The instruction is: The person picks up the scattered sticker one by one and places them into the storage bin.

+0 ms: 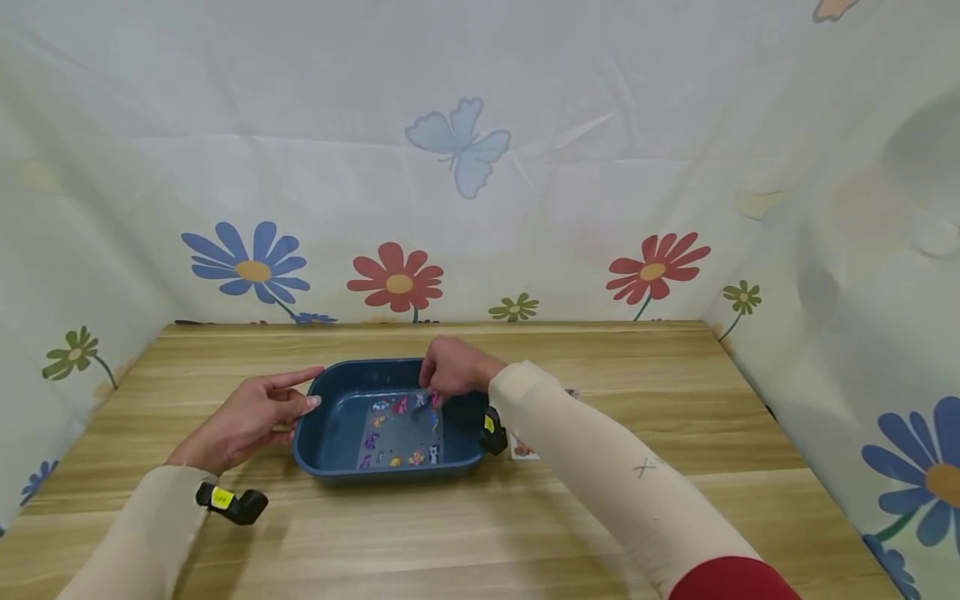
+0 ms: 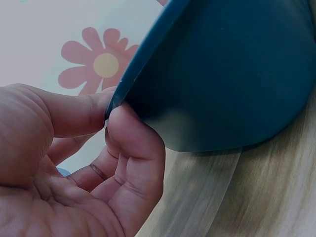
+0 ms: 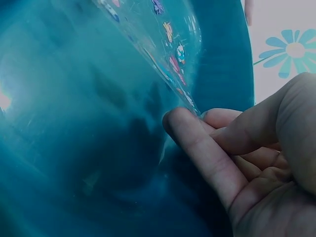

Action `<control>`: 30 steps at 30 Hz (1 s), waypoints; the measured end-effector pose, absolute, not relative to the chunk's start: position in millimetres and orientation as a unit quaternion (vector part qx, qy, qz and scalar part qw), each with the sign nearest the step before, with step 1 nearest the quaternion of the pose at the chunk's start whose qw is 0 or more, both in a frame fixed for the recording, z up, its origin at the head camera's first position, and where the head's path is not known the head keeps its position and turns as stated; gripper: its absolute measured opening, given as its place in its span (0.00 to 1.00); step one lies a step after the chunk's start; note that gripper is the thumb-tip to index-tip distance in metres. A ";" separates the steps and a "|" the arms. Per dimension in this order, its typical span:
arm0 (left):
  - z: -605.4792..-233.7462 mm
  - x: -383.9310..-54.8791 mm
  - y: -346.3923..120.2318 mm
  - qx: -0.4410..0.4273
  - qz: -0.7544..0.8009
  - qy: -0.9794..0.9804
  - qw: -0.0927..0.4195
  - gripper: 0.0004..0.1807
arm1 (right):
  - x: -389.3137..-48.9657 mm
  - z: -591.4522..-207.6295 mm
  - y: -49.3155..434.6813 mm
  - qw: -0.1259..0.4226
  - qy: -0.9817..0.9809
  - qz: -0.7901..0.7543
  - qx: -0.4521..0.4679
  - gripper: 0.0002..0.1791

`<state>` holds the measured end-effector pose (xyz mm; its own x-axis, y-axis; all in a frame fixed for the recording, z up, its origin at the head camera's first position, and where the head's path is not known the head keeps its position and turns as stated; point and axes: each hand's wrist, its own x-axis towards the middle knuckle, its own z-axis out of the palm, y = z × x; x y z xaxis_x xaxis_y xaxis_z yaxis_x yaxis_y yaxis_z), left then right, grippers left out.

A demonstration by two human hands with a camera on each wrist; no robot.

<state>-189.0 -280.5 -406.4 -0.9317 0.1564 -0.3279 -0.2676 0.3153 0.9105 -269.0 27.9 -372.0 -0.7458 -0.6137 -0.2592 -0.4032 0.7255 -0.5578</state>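
Observation:
A dark blue rectangular basin with rounded corners sits on the wooden table. My left hand pinches its left rim between thumb and fingers; in the left wrist view the basin's wall rises beside the fingertips. Inside the basin lies a clear plastic sheet printed with small colourful cartoon ponies. My right hand reaches over the far side and pinches a corner of the sheet. In the right wrist view that corner of the clear sheet meets the thumb and fingertips. Whether the basin holds water, I cannot tell.
Partly hidden under the right forearm, a white printed card lies right of the basin. A flower-patterned cloth hangs behind the table and along both sides. Each wrist wears a black camera.

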 end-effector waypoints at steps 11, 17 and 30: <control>-406.7 -189.5 -279.7 -0.030 0.587 0.788 0.181 0.40 | -267.3 -370.7 27.2 0.196 0.914 -0.196 -0.296 0.12; -404.3 -188.4 -278.7 -0.030 0.589 0.787 0.182 0.39 | -267.8 -371.1 26.1 0.181 0.916 -0.169 -0.317 0.12; -404.4 -188.6 -280.2 -0.030 0.589 0.787 0.183 0.39 | -270.2 -372.3 23.4 0.187 0.920 -0.158 -0.307 0.13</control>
